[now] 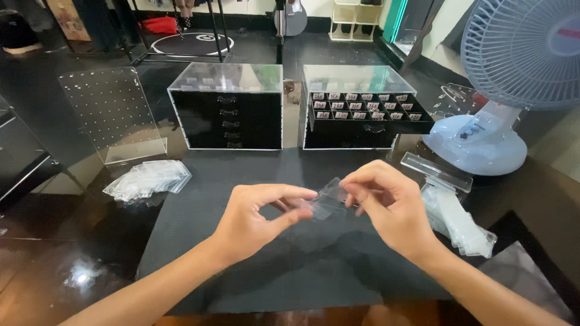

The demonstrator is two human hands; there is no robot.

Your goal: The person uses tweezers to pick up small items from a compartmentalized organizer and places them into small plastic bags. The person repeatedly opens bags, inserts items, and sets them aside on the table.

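Note:
Both my hands hold one small clear plastic bag (327, 200) above a dark grey mat (241, 278). My left hand (257, 218) pinches the bag's left end between thumb and forefinger. My right hand (386, 202) grips its right end with curled fingers. What is inside the bag cannot be made out. Behind the mat stand two black drawer boxes with clear lids, the left box (226, 115) closed and the right box (356, 105) with its top drawer pulled out, showing rows of small tagged items.
A pile of clear bags (148, 180) lies left of the mat, another pile (459, 220) on the right under a clear acrylic stand (436, 172). A perforated clear display panel (112, 115) stands at the left. A pale blue desk fan (513, 78) fills the right.

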